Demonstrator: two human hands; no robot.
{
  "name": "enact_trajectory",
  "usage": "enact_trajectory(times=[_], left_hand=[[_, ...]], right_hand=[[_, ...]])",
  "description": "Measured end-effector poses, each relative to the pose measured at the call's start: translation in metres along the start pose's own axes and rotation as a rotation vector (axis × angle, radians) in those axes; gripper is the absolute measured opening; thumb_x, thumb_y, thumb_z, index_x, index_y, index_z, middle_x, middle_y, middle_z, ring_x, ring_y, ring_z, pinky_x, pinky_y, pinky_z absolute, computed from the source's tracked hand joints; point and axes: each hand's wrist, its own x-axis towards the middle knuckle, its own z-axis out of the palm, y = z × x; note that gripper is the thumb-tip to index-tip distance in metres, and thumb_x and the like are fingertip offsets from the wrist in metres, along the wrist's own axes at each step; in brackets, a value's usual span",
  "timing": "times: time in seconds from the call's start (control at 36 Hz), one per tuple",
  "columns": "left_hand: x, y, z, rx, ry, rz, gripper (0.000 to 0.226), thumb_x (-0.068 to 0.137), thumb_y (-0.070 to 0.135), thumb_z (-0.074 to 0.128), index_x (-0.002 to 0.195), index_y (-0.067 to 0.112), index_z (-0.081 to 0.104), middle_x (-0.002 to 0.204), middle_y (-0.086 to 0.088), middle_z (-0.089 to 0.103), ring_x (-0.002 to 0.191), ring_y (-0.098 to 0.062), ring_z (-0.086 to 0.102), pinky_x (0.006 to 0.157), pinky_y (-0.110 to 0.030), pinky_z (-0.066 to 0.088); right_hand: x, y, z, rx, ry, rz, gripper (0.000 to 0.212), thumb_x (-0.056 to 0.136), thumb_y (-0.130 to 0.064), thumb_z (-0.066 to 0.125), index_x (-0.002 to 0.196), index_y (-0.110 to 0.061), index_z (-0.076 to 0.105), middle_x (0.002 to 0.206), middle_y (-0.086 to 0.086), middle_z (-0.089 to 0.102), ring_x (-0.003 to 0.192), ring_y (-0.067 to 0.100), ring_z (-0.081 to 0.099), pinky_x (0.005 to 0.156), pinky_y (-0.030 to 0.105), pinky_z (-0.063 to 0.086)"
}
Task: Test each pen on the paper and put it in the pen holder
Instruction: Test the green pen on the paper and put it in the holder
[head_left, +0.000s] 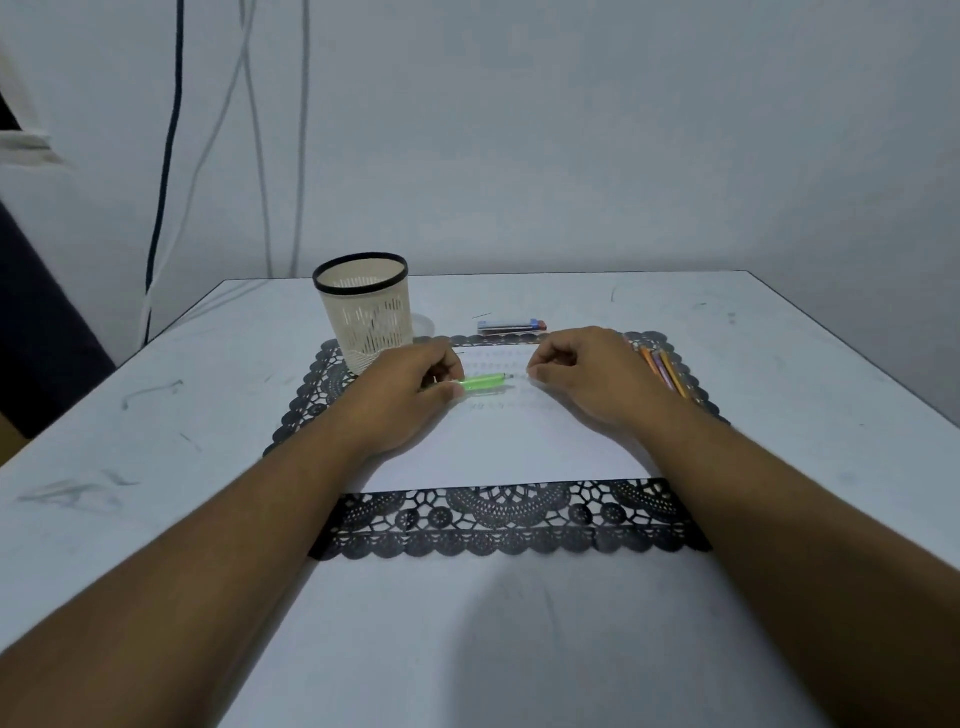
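A white sheet of paper (498, 447) lies on a black lace placemat (498, 519), with faint rows of marks near its far end. My left hand (410, 389) grips a translucent green pen (485, 383) that lies almost level over the paper, tip pointing right. My right hand (587, 369) hovers just right of the tip with fingers curled and thumb against forefinger; whether it pinches anything is too small to tell. A cream mesh pen holder (366, 312) with a black rim stands upright on the mat's far left corner, behind my left hand. Several orange and yellow pens (662, 366) lie on the mat's right edge.
A small box of pencil leads (511, 326) lies beyond the mat's far edge, with a thin dark stick beside it. The grey table (156, 415) shows scuff marks. Cables hang down the wall at the back left (166, 156).
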Motion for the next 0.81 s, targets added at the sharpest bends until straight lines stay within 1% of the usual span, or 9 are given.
enact_trajectory(times=[0.06, 0.11, 0.25, 0.39, 0.44, 0.53, 0.61, 0.67, 0.81], left_hand=[[0.000, 0.001, 0.001, 0.002, -0.005, 0.007, 0.009, 0.094, 0.023, 0.071, 0.091, 0.028, 0.064, 0.090, 0.010, 0.064, 0.079, -0.006, 0.056, 0.068, -0.022, 0.043], [-0.002, 0.001, 0.002, 0.005, -0.013, 0.012, 0.009, 0.094, 0.023, 0.072, 0.091, 0.027, 0.064, 0.089, 0.010, 0.063, 0.077, -0.006, 0.055, 0.067, -0.022, 0.042], [-0.004, -0.001, 0.004, 0.032, -0.016, 0.020, 0.006, 0.092, 0.023, 0.073, 0.092, 0.027, 0.069, 0.088, 0.011, 0.064, 0.078, -0.007, 0.057, 0.067, -0.022, 0.043], [-0.005, -0.002, 0.003, 0.061, -0.031, 0.009, 0.007, 0.092, 0.021, 0.073, 0.093, 0.028, 0.070, 0.090, 0.012, 0.066, 0.082, -0.007, 0.058, 0.070, -0.025, 0.046], [-0.004, -0.002, 0.003, 0.072, -0.042, 0.008, 0.009, 0.093, 0.020, 0.072, 0.095, 0.028, 0.071, 0.091, 0.013, 0.065, 0.082, -0.006, 0.058, 0.071, -0.024, 0.046], [-0.005, 0.000, 0.004, 0.078, -0.045, 0.011, 0.009, 0.094, 0.019, 0.071, 0.098, 0.026, 0.073, 0.091, 0.013, 0.064, 0.081, -0.003, 0.057, 0.068, -0.017, 0.043], [-0.008, 0.003, 0.004, 0.081, -0.046, 0.014, 0.009, 0.094, 0.018, 0.071, 0.098, 0.026, 0.073, 0.091, 0.013, 0.064, 0.081, -0.002, 0.057, 0.068, -0.014, 0.040], [-0.009, 0.004, 0.003, 0.080, -0.045, 0.014, 0.008, 0.094, 0.019, 0.071, 0.098, 0.026, 0.072, 0.091, 0.013, 0.064, 0.081, -0.002, 0.057, 0.069, -0.017, 0.042], [-0.009, 0.005, 0.001, 0.073, -0.041, 0.012, 0.008, 0.094, 0.018, 0.071, 0.098, 0.025, 0.073, 0.091, 0.012, 0.064, 0.082, -0.003, 0.057, 0.070, -0.020, 0.043]], right_hand=[[0.000, 0.001, 0.001, 0.011, -0.002, 0.001, 0.008, 0.095, -0.023, 0.074, 0.089, -0.023, 0.079, 0.086, -0.013, 0.073, 0.081, 0.001, 0.064, 0.066, 0.015, 0.044], [0.002, 0.002, 0.006, 0.002, -0.014, -0.007, 0.008, 0.096, -0.024, 0.073, 0.092, -0.022, 0.079, 0.089, -0.012, 0.074, 0.086, 0.003, 0.065, 0.070, 0.018, 0.047], [0.009, -0.001, 0.019, -0.033, -0.047, -0.018, 0.010, 0.097, -0.026, 0.071, 0.096, -0.022, 0.080, 0.091, -0.015, 0.074, 0.088, 0.002, 0.065, 0.075, 0.023, 0.045], [0.005, -0.002, 0.013, -0.059, -0.036, 0.016, 0.018, 0.103, -0.020, 0.062, 0.112, -0.018, 0.078, 0.106, -0.010, 0.068, 0.100, 0.007, 0.061, 0.083, 0.022, 0.042], [0.001, 0.001, 0.007, 0.003, -0.024, 0.059, 0.018, 0.103, -0.015, 0.060, 0.106, -0.018, 0.078, 0.100, -0.008, 0.072, 0.095, 0.008, 0.064, 0.077, 0.018, 0.044], [-0.003, 0.005, -0.001, 0.067, -0.009, 0.072, 0.017, 0.101, -0.012, 0.063, 0.094, -0.016, 0.078, 0.082, -0.003, 0.074, 0.077, 0.004, 0.066, 0.061, 0.007, 0.042], [-0.008, 0.002, -0.005, 0.112, -0.058, 0.050, 0.013, 0.096, -0.012, 0.070, 0.087, -0.016, 0.078, 0.082, -0.003, 0.075, 0.069, -0.001, 0.064, 0.059, 0.009, 0.045], [-0.009, -0.001, -0.005, 0.095, -0.109, 0.025, 0.009, 0.094, -0.013, 0.074, 0.087, -0.015, 0.079, 0.084, -0.007, 0.075, 0.070, -0.007, 0.064, 0.060, 0.007, 0.045], [-0.006, -0.006, -0.003, -0.025, -0.151, -0.007, 0.004, 0.092, -0.017, 0.076, 0.090, -0.018, 0.080, 0.089, -0.010, 0.073, 0.074, -0.008, 0.063, 0.062, 0.009, 0.045]])
